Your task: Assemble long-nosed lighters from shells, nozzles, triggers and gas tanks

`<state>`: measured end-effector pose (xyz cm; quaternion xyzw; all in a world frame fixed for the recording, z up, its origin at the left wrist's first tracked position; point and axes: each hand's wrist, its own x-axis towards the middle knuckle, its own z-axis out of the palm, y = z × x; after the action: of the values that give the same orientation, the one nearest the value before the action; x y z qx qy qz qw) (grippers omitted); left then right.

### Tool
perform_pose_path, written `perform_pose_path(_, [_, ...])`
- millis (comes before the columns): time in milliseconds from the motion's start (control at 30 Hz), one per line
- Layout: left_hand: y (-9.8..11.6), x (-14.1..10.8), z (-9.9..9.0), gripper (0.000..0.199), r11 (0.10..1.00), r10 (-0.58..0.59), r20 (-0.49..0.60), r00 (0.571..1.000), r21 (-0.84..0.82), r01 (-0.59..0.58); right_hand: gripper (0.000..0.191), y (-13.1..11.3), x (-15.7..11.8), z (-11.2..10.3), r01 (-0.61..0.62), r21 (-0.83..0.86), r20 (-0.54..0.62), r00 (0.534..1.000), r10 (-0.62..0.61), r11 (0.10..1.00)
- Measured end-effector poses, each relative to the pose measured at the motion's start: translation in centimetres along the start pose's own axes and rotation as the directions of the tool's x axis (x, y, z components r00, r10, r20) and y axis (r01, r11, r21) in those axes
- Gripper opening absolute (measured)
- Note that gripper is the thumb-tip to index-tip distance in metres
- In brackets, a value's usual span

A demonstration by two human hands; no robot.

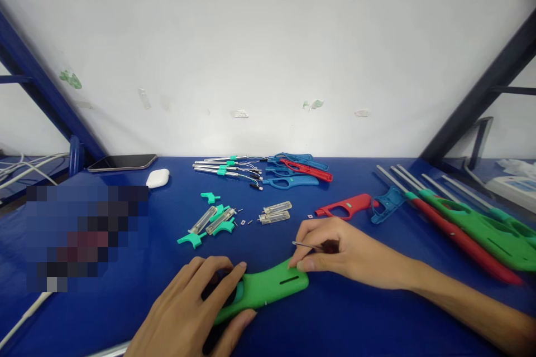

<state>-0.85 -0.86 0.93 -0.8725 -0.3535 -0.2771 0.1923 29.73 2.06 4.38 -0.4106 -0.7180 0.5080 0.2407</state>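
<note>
A green gas lighter [274, 289] with a slot near its end lies in front of me. My left hand [188, 301] grips it around the trigger end, fingers over the top and thumb along the near side. A metal tube [109, 350] shows at the lower edge beside that hand. In my right hand [335, 245] is a small screwdriver [307, 245], its thin shaft pointing left and its dark red handle partly hidden in the fingers. The right fingertips touch or nearly touch the lighter's slotted end.
Behind lie clear fuel tanks [274, 216], teal triggers [191, 239], metal rods with wires [221, 167], and blue shells [291, 181]. A red shell half [355, 205] and several lighters [460, 223] are at right. A phone [123, 163] and white case [158, 178] sit back left.
</note>
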Motion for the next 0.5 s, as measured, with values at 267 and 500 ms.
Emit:
perform_pose_path(267, [0.08, -0.33, 0.23, 0.045, 1.000, 0.002, 0.002, 1.000, -0.011, -0.002, 0.041, -0.96, -0.24, -0.11, 0.028, -0.029, -0.078, 0.997, -0.030, 0.999])
perform_pose_path(500, [0.04, -0.10, 0.06, 0.045, 1.000, 0.020, -0.006, 1.000, 0.011, -0.020, 0.021, -0.74, -0.39, -0.17, 0.073, 0.054, -0.271, 0.961, -0.056, 0.996])
